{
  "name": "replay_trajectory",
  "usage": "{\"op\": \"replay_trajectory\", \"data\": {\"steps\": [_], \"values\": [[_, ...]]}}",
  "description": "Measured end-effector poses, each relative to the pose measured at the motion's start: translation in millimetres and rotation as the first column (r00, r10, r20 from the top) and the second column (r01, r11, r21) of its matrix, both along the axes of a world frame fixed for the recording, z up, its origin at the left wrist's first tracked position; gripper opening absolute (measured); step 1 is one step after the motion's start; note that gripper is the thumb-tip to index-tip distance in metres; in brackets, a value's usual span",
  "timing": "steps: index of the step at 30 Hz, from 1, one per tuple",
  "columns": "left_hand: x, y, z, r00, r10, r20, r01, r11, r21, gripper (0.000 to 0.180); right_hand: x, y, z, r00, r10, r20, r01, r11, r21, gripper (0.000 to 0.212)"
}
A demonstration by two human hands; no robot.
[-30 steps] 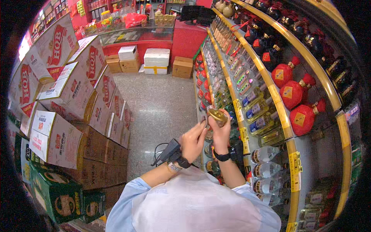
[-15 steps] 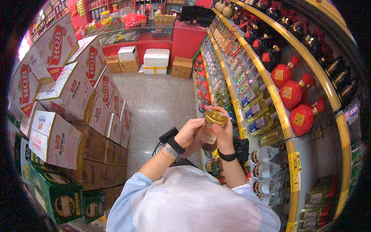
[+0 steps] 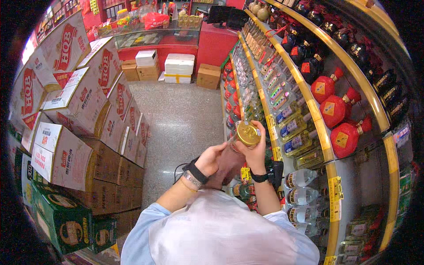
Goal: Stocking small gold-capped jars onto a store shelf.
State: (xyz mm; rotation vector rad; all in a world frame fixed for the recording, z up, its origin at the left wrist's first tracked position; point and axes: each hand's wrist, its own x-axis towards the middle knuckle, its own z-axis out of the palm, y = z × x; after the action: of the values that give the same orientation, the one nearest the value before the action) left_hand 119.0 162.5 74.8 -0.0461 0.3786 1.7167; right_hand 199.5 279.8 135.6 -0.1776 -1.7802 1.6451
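Observation:
A clear glass jar with a round gold lid [image 3: 248,134] is tilted in front of my chest, its lid facing up toward me. My right hand [image 3: 256,151] grips it from the right, with fingers wrapped round its far side and the thumb across the near side under the lid. To the left of the jar, my left hand [image 3: 210,160] is held with its fingers stretched toward the glass. Whether its fingertips touch the jar I cannot tell. The lower part of the jar is mostly hidden by my right hand and the lid.
Stacked white and brown cartons [image 3: 79,104] rise on the left, above green boxes [image 3: 62,216]. Shelves of bottles run along the right, with red round bottles [image 3: 343,140] and clear bottles [image 3: 302,195]. Ahead stand a glass counter [image 3: 154,39], a white foam box [image 3: 179,64] and cartons on the floor.
My left hand has drawn away leftward from the jar, and its fingers have straightened. The jar has turned so its lid shows more fully, staying in my right hand.

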Motion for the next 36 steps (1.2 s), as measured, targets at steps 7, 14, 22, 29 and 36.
{"op": "replay_trajectory", "data": {"steps": [7, 14, 22, 29, 36], "values": [[1.8, -2.4, 5.0, 0.99, 0.14, -0.019, -0.14, 0.99, 0.023, 0.034, 2.7, -21.1, 5.5, 0.994, 0.056, 0.09, -0.076, 0.968, 0.239, 0.075], [-10.5, -15.3, -10.8, 0.992, 0.117, -0.04, -0.112, 0.989, 0.096, 0.033, -4.4, -32.0, 3.3, 1.0, 0.006, 0.018, -0.011, 0.955, 0.296, 0.076], [-18.5, -48.0, 2.5, 0.967, 0.197, -0.161, -0.192, 0.98, 0.047, 0.033, -11.3, -41.7, -4.3, 0.997, -0.017, 0.074, -0.004, 0.96, 0.28, 0.076], [-6.5, -90.2, 38.0, 0.466, 0.15, -0.872, -0.544, 0.826, -0.149, 0.02, -32.3, -86.1, -19.1, 0.984, -0.138, 0.11, 0.132, 0.989, 0.064, 0.072], [-23.0, -100.1, 33.6, -0.057, 0.252, -0.966, -0.744, 0.634, 0.21, 0.028, -69.3, -135.1, -17.9, 0.941, -0.32, 0.11, 0.321, 0.947, 0.008, 0.071]]}}
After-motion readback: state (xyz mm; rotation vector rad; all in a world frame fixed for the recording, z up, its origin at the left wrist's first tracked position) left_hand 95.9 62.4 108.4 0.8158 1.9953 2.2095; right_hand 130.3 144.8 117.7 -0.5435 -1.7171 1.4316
